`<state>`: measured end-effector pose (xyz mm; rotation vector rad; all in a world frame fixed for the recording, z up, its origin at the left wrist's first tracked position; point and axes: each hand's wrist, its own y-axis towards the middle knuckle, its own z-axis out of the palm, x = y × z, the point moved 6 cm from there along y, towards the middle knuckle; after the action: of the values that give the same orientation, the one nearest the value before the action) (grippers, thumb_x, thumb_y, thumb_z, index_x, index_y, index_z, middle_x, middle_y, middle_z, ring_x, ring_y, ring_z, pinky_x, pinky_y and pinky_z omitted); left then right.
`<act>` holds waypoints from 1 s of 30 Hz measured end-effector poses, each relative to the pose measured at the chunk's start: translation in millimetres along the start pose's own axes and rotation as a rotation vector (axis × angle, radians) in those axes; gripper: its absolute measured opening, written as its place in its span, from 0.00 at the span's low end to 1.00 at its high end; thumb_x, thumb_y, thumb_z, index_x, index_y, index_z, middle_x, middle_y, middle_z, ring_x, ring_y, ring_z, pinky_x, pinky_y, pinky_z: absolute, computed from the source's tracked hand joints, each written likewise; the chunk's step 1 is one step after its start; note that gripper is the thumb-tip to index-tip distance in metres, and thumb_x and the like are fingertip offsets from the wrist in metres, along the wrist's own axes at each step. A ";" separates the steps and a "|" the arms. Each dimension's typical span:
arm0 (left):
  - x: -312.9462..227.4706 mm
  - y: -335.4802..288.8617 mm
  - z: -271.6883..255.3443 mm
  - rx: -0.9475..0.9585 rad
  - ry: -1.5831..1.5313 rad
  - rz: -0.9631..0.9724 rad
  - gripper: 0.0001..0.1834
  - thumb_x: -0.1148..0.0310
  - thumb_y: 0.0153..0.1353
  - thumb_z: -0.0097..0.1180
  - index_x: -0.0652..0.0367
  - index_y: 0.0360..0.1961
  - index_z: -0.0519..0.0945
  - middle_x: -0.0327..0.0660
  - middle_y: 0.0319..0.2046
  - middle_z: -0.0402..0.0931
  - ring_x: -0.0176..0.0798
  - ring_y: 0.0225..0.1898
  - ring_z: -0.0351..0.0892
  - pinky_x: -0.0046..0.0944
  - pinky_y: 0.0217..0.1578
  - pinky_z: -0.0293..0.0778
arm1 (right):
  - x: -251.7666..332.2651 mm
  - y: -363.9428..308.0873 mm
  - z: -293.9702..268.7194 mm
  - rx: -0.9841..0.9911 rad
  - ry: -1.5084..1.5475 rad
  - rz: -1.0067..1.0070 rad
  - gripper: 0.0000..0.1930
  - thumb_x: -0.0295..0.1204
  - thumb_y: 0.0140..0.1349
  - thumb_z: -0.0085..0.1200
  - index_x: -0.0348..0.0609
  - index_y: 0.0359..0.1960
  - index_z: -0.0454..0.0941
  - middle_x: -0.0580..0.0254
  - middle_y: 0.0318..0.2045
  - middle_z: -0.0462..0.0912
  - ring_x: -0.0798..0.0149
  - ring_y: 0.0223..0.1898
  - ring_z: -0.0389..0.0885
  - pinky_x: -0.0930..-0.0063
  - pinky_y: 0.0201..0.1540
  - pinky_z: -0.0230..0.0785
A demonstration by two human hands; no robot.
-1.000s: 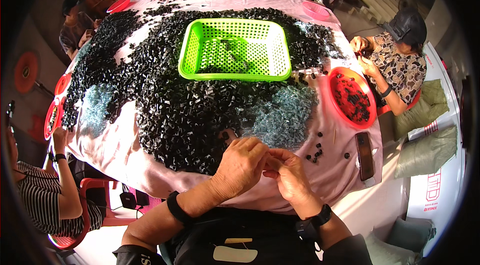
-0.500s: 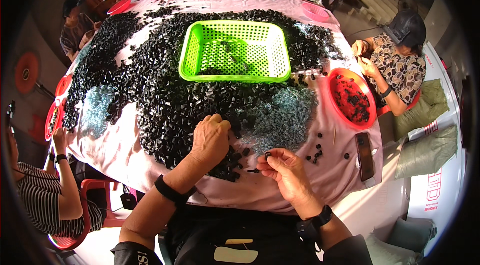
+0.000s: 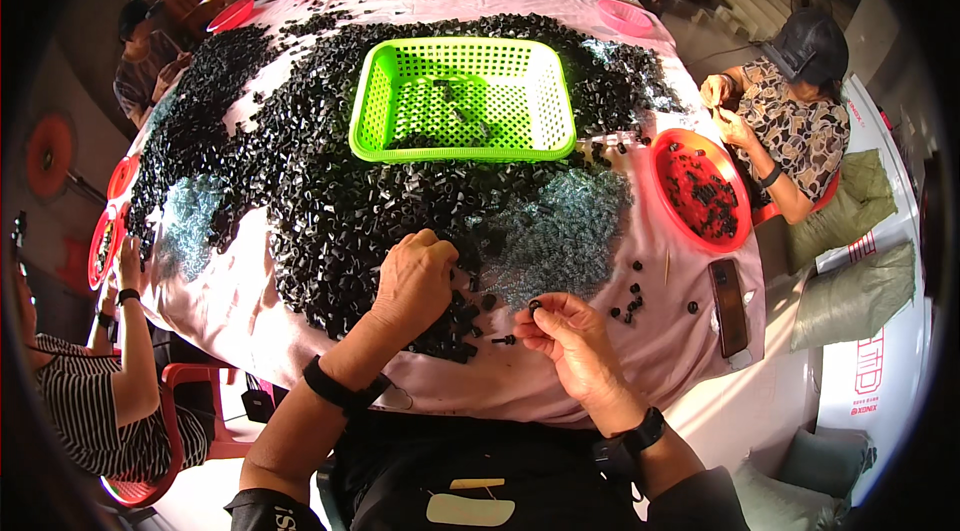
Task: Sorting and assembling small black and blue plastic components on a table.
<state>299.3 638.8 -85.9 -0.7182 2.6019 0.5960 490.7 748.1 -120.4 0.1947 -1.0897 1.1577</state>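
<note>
My left hand (image 3: 413, 279) rests at the near edge of a broad heap of small black plastic parts (image 3: 330, 231). Its fingers curl down into the heap, and whatever they grip is hidden. In my right hand (image 3: 572, 339), thumb and forefinger pinch a small round black plastic part (image 3: 535, 306). Just left of that hand a black pin-like piece (image 3: 504, 340) lies on the pink cloth (image 3: 450, 386). Beyond my right hand spreads a pile of small clear bluish pieces (image 3: 565, 241).
A green basket (image 3: 365, 121) with a few black parts stands on the heap. To the right are a red bowl (image 3: 740, 236) of black parts, a phone (image 3: 729, 306) and several loose pieces. Co-workers sit at both sides, one in a camouflage shirt (image 3: 795, 126).
The view has shifted slightly. My left hand stays bent over the heap, and my right still pinches the round part. At the left, the striped-shirt person's hand has moved up a little.
</note>
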 end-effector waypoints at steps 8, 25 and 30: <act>-19.2 3.2 3.4 0.013 0.124 0.031 0.08 0.72 0.48 0.62 0.57 0.31 0.80 0.44 0.33 0.74 0.52 0.41 0.76 0.49 0.43 0.70 | 0.8 -0.8 3.3 0.000 -0.023 -0.002 0.08 0.27 0.67 0.57 0.43 0.46 0.77 0.56 0.39 0.86 0.64 0.39 0.86 0.74 0.43 0.79; -21.1 11.2 11.5 -0.007 0.069 0.131 0.07 0.76 0.50 0.61 0.57 0.32 0.80 0.43 0.31 0.75 0.50 0.39 0.77 0.47 0.41 0.71 | 3.2 -1.4 1.6 -0.014 -0.038 -0.006 0.08 0.27 0.68 0.57 0.42 0.46 0.76 0.55 0.39 0.86 0.63 0.39 0.86 0.74 0.43 0.80; -20.3 14.4 9.4 -0.008 0.096 0.117 0.06 0.76 0.49 0.60 0.56 0.30 0.79 0.42 0.31 0.74 0.50 0.38 0.77 0.48 0.40 0.71 | 4.4 -1.2 -2.3 -0.027 -0.036 -0.009 0.08 0.27 0.68 0.57 0.42 0.46 0.76 0.55 0.39 0.86 0.63 0.38 0.86 0.74 0.42 0.80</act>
<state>309.8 662.6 -80.3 -0.6138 2.7469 0.6204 493.0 751.8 -117.7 0.1996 -1.1343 1.1347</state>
